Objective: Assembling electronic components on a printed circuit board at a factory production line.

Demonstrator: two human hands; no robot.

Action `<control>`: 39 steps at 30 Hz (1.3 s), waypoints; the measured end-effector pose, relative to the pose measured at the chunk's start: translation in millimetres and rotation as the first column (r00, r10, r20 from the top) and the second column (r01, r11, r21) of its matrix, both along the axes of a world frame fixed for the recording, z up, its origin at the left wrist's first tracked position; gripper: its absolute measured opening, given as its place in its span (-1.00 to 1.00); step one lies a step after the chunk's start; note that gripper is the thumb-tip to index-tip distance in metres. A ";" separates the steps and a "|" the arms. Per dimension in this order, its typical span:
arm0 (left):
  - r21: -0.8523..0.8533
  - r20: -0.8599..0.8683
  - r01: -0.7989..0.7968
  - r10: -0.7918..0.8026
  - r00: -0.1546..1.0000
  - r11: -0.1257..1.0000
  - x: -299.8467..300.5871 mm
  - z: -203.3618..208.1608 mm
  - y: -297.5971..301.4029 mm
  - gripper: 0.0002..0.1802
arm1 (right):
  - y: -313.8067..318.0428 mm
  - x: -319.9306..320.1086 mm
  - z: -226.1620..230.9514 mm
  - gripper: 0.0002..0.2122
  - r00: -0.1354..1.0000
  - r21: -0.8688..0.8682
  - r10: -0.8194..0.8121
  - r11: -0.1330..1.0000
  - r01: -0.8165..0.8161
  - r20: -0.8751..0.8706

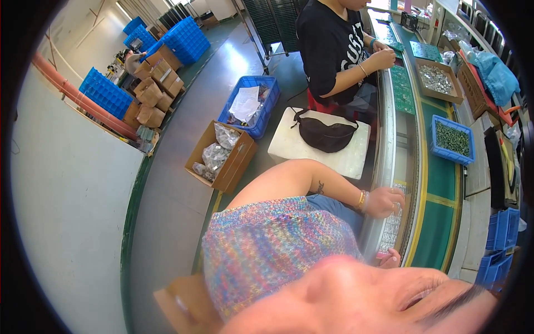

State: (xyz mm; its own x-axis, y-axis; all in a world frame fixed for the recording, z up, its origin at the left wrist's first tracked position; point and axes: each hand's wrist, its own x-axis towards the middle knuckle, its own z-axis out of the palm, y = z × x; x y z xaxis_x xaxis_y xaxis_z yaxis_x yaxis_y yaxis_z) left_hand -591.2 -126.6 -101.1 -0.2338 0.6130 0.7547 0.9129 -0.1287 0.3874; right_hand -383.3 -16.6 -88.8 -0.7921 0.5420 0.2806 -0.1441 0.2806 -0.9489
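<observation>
My left hand [384,202], with a bracelet at its wrist, reaches over the narrow line in front of me. Its fingers are curled in above a shiny, pale patterned strip [390,232]; whatever they hold is too small to make out. Nearer the lower edge, part of my right hand [391,259] shows beside the same strip. Its visible fingers are bent next to a small pink thing [382,255], and the rest is hidden. Farther along the line lie green circuit boards [403,89].
A co-worker in a black shirt [328,55] handles something small up the line. On the green bench stand a blue basket of small dark-green parts [432,149] and a cardboard tray of silvery parts [457,96]. Behind are a black bag [328,136] on a white block and an open carton [236,167].
</observation>
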 end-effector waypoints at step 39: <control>-0.009 0.028 0.036 -0.036 0.999 0.999 0.4 11.9 -1.5 -0.80 | -12.0 -2.4 28.2 -0.89 1.000 0.316 0.014 0.949 -0.008 -0.016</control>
